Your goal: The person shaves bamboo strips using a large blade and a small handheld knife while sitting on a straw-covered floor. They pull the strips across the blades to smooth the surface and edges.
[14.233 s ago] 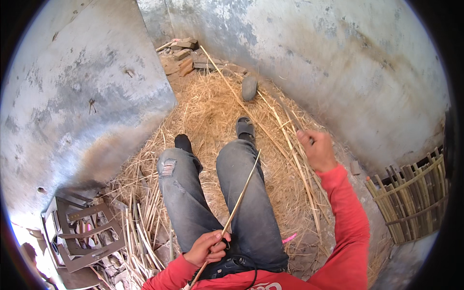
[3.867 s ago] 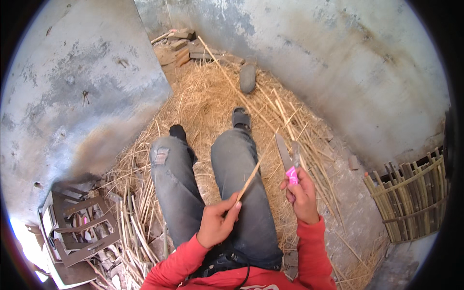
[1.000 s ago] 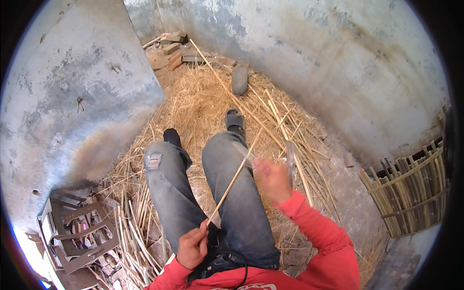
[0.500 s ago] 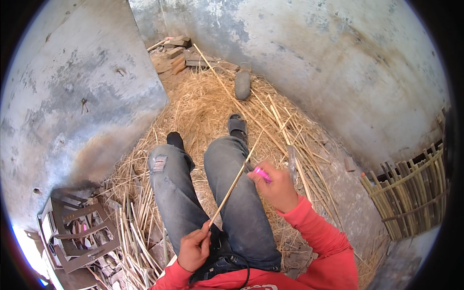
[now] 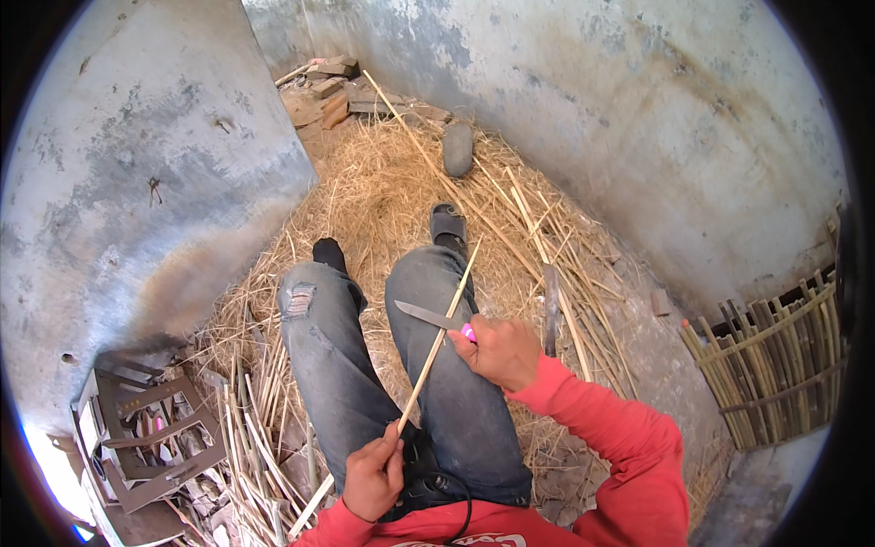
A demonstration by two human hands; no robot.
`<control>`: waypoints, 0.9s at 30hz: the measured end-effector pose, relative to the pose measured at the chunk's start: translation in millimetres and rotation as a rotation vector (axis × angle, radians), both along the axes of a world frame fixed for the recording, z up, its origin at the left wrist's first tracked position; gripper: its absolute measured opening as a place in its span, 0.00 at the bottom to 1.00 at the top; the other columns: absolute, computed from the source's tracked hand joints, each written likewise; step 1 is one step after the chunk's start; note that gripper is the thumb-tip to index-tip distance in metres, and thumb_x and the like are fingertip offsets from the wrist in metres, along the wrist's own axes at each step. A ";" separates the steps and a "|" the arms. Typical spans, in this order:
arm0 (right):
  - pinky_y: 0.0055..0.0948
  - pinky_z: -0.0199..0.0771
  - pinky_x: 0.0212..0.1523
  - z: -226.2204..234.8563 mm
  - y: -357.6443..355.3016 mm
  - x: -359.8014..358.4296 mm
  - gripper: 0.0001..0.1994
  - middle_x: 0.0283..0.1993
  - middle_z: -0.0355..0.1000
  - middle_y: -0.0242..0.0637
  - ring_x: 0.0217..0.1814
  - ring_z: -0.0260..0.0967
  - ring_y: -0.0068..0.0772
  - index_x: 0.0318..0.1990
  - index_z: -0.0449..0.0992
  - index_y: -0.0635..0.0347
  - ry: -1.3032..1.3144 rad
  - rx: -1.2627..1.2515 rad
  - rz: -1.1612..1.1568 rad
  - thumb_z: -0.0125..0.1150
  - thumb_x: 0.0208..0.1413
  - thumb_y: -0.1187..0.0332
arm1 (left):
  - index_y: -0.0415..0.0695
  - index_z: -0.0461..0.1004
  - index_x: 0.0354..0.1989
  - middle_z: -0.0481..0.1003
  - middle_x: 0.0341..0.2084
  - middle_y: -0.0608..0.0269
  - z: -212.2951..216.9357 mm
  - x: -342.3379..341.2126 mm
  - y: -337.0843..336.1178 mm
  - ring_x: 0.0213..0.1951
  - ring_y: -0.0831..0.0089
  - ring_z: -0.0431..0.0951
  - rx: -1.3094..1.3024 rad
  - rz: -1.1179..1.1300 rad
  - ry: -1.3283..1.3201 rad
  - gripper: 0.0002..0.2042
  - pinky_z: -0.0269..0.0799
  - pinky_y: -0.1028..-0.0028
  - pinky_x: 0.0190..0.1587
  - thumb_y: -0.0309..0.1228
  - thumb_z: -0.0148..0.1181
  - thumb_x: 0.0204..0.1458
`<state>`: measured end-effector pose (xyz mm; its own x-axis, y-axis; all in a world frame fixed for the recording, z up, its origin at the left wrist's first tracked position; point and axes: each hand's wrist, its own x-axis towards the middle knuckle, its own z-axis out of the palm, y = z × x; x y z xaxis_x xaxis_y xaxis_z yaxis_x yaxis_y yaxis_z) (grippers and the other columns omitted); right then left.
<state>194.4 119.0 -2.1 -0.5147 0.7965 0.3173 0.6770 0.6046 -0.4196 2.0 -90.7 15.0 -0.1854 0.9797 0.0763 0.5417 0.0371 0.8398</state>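
A thin, pale bamboo strip (image 5: 434, 357) slants up and away across my right thigh. My left hand (image 5: 374, 476), closed near my lap, pinches its near end. In my right hand (image 5: 506, 352) is a knife (image 5: 428, 315) with a pink handle, the fingers wrapped round it. Its blade points to the left and crosses the strip around mid-length; whether the edge touches the strip I cannot tell. My jeans-clad legs (image 5: 428, 319) lie beneath both.
Fine shavings (image 5: 378, 173) cover the floor ahead. Long bamboo strips (image 5: 583, 314) and a dark blade-like tool (image 5: 550, 305) lie to the right, near a slatted bamboo panel (image 5: 775, 365). A brown frame (image 5: 164, 438) stands at left. A loose sandal (image 5: 458, 150) lies ahead.
My right hand has come slightly down, and the knife blade, blurred before, now shows clearly, pointing left across the strip. My left hand still grips the near end, and the strip's far tip has shifted left.
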 end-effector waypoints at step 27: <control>0.51 0.71 0.19 -4.5 23.7 10.0 0.25 0.15 0.69 0.51 0.18 0.72 0.57 0.23 0.74 0.60 0.059 -0.033 -0.076 0.57 0.66 0.49 | 0.33 0.77 0.56 0.70 0.20 0.52 -25.5 6.3 -25.1 0.21 0.60 0.74 0.065 0.028 0.222 0.22 0.70 0.67 0.29 0.12 0.58 0.50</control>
